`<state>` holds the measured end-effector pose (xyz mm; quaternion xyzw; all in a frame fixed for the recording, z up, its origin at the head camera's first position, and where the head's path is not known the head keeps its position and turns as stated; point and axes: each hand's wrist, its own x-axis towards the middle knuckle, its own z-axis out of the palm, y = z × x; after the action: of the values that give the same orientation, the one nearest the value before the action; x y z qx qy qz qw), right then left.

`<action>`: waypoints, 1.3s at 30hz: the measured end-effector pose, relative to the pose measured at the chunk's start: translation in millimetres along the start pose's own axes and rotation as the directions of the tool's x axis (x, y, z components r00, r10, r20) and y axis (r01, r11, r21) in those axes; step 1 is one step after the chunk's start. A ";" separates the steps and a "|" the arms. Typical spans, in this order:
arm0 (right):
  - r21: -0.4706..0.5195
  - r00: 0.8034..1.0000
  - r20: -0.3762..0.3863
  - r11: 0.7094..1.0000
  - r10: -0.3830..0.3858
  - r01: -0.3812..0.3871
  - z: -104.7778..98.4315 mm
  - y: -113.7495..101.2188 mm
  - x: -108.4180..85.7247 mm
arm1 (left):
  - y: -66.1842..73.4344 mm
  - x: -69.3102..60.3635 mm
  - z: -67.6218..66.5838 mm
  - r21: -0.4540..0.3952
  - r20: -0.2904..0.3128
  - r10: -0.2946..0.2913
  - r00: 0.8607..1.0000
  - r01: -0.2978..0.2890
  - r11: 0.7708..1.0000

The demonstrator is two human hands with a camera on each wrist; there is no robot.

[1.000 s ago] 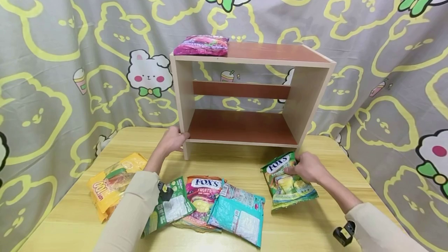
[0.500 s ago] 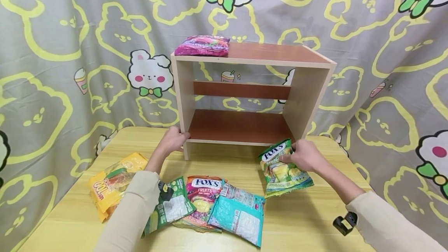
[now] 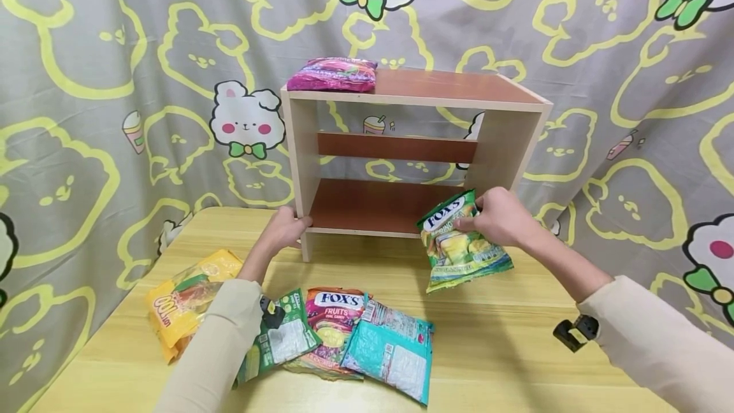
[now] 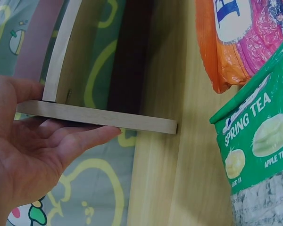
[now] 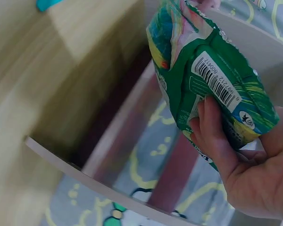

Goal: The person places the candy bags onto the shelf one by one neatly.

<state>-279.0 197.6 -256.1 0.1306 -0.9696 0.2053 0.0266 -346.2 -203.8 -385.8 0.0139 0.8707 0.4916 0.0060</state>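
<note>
My right hand (image 3: pixel 500 217) pinches a green Fox's candy bag (image 3: pixel 455 244) by its upper right edge, in front of the shelf's right side. The bag's back with its barcode (image 5: pixel 217 80) faces the right wrist view. My left hand (image 3: pixel 282 229) grips the left side panel of the small wooden shelf (image 3: pixel 395 206) at the lower board's height. In the left wrist view, the thumb lies on one face of the panel (image 4: pixel 99 117) and the fingers on the other. A purple candy bag (image 3: pixel 332 75) lies on the shelf's top, at the left.
On the table (image 3: pixel 487 349) lie a yellow bag (image 3: pixel 183 298), a green Spring Tea bag (image 3: pixel 287 330), an orange Fox's Fruits bag (image 3: pixel 332 324) and a teal bag (image 3: pixel 392 352) partly over it. A patterned curtain (image 3: pixel 103 164) hangs behind.
My right hand has raised the green Fox's candy bag off the table area, up and slightly left, to the lower board's height. The left hand stays on the panel.
</note>
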 end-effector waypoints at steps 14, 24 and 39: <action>-0.038 0.999 -0.047 0.999 0.023 -0.025 -61.3 -41.2 9.9 | -1.1 -0.1 0.7 -0.012 -0.006 0.000 1.000 -0.001 1.000; -0.009 0.995 -0.074 0.998 0.067 -0.068 -104.8 -67.8 15.4 | -1.4 0.9 1.1 -0.013 -0.009 0.002 1.000 -0.002 1.000; 0.341 0.972 -0.098 0.924 0.216 -0.171 -152.2 -82.0 21.9 | 0.3 -0.4 0.7 -0.016 -0.009 0.000 1.000 0.000 1.000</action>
<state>-278.8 181.6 -82.5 0.0228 -0.9255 0.3748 0.0488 -345.8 -203.1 -385.9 0.0116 0.8667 0.4987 0.0022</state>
